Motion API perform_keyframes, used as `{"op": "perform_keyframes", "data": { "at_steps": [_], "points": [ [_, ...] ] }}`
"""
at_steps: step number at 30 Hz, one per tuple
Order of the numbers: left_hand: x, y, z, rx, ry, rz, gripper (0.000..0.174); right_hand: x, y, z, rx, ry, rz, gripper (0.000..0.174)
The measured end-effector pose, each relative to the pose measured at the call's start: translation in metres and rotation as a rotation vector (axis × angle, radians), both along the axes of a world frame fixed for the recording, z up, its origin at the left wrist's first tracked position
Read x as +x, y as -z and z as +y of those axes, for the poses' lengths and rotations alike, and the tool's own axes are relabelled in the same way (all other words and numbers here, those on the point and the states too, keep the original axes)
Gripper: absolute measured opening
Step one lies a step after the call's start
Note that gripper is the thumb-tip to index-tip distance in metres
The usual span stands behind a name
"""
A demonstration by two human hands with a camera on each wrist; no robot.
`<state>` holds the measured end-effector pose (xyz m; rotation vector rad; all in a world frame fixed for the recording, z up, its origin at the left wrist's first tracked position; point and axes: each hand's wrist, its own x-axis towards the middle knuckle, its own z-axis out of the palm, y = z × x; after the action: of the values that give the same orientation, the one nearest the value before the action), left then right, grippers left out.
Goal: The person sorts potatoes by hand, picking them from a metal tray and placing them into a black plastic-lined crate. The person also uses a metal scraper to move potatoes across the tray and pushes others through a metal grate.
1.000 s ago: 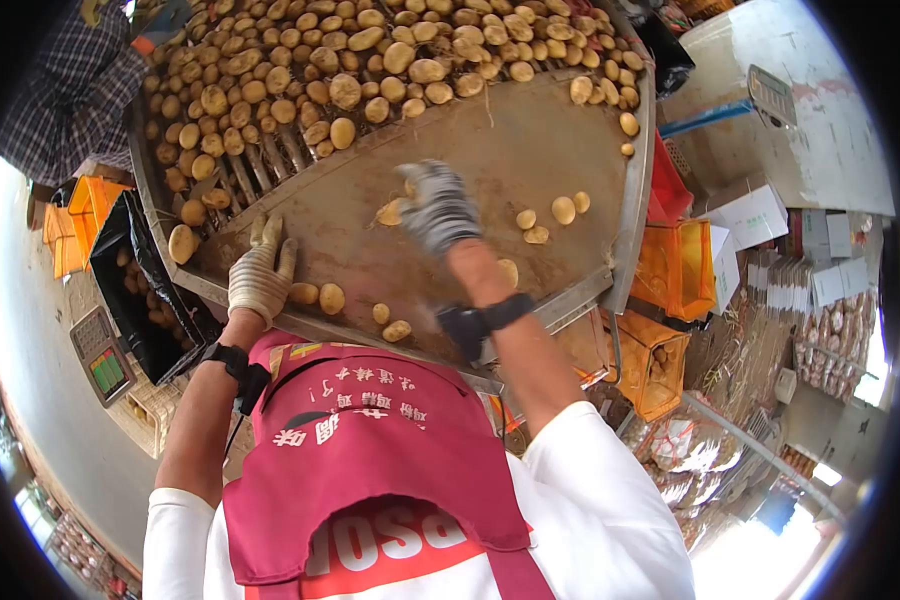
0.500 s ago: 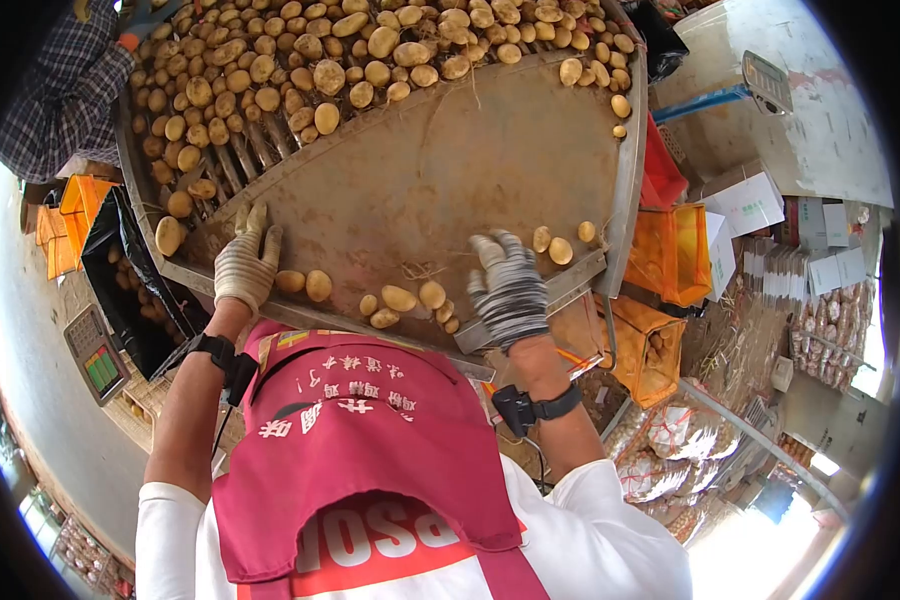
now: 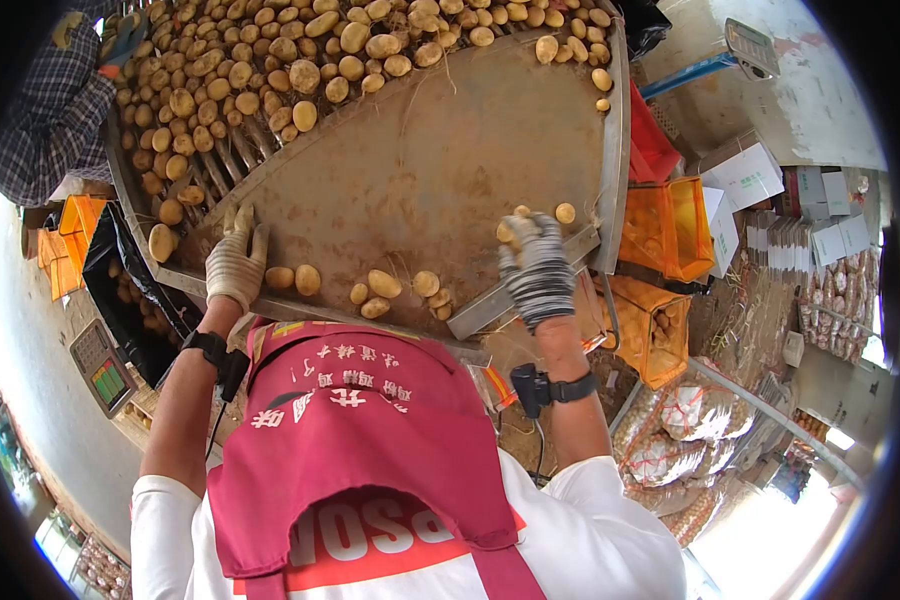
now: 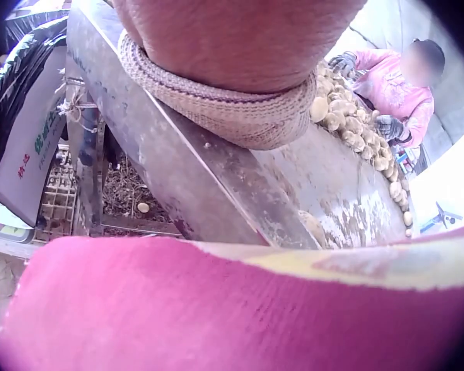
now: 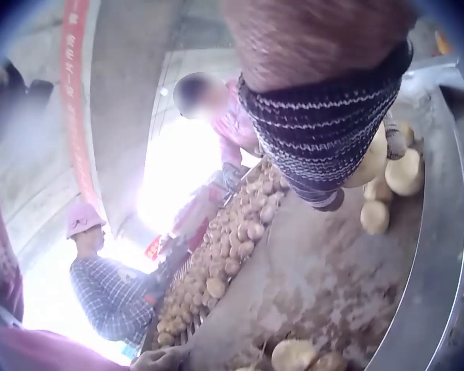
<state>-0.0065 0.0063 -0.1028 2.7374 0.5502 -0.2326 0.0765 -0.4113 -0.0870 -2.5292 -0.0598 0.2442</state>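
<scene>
My left hand, in a cream knit glove, rests flat at the near left edge of a metal sorting table, fingers extended. Two potatoes lie just right of it. My right hand, in a grey-and-black striped glove, is at the table's right side, its thumb and fingers around a potato. In the right wrist view that potato shows between fingers and thumb, partly hidden by the glove. One more potato lies just beyond this hand. Several loose potatoes sit along the near edge.
A large heap of potatoes covers the rollers at the back. Orange crates stand off the right side, and a black-lined container with potatoes off the left, beside a scale. People work across the table.
My right hand came from mid-table to the near right edge, then moved a little farther out to the potatoes there, closing around one. The left hand stayed at the edge.
</scene>
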Motion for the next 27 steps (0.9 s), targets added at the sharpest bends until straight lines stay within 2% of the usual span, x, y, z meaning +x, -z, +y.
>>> {"op": "perform_keyframes", "data": {
  "at_steps": [1, 3, 4, 6, 9, 11, 13, 14, 15, 17, 18, 19, 21, 22, 23, 25, 27],
  "points": [
    [-0.001, 0.001, 0.000, -0.001, -0.001, 0.002, 0.051, 0.003, -0.003, -0.013, -0.001, -0.001, 0.002, 0.048],
    [-0.001, 0.005, 0.001, 0.026, 0.016, -0.060, 0.051, 0.009, -0.008, -0.034, -0.333, -0.043, -0.112, 0.059],
    [-0.001, 0.006, 0.001, 0.027, 0.015, -0.063, 0.051, 0.011, -0.007, -0.035, -0.332, -0.044, -0.115, 0.059],
    [-0.002, 0.006, 0.000, 0.065, 0.040, -0.123, 0.051, 0.020, 0.003, -0.035, -0.571, -0.050, 0.117, 0.067],
    [-0.002, 0.006, 0.001, 0.075, 0.030, -0.082, 0.051, 0.027, 0.014, -0.033, -0.637, -0.138, 0.107, 0.068],
    [-0.003, 0.007, 0.000, 0.070, 0.027, -0.080, 0.050, 0.032, 0.006, -0.040, -0.589, -0.152, 0.101, 0.066],
    [-0.001, 0.005, 0.004, 0.076, 0.008, -0.081, 0.050, 0.035, -0.005, -0.044, -0.355, -0.066, 0.118, 0.063],
    [0.000, 0.005, 0.004, 0.072, 0.014, -0.071, 0.050, 0.031, -0.005, -0.047, -0.196, -0.033, 0.110, 0.054],
    [-0.002, 0.006, 0.003, 0.063, 0.025, -0.060, 0.049, 0.026, -0.005, -0.046, -0.197, -0.038, 0.118, 0.054],
    [-0.003, 0.008, 0.000, 0.047, 0.031, -0.062, 0.050, 0.018, -0.020, -0.039, 0.788, 0.173, 0.451, 0.049],
    [-0.002, 0.008, 0.000, 0.039, 0.034, -0.074, 0.050, 0.006, -0.036, -0.029, 1.120, 0.182, 0.527, 0.051],
    [-0.002, 0.007, 0.003, 0.036, 0.034, -0.085, 0.051, -0.002, -0.037, -0.014, 1.125, 0.178, 0.529, 0.051],
    [-0.001, 0.003, 0.003, 0.050, 0.030, -0.071, 0.051, -0.010, -0.035, 0.014, 1.540, 0.331, 0.686, 0.066],
    [-0.001, 0.001, 0.001, 0.052, 0.030, -0.056, 0.052, -0.011, -0.023, 0.023, 1.566, 0.297, 0.715, 0.074],
    [-0.001, 0.001, 0.001, 0.057, 0.023, -0.051, 0.052, -0.013, -0.016, 0.031, 1.568, 0.293, 0.725, 0.074],
    [0.000, 0.000, 0.002, 0.027, 0.016, 0.013, 0.053, -0.018, -0.009, 0.051, 1.725, 0.335, 0.790, 0.078],
    [0.001, -0.002, 0.001, 0.021, 0.001, 0.027, 0.053, -0.018, -0.015, 0.069, 1.740, 0.318, 0.846, 0.077]
  ]
}}
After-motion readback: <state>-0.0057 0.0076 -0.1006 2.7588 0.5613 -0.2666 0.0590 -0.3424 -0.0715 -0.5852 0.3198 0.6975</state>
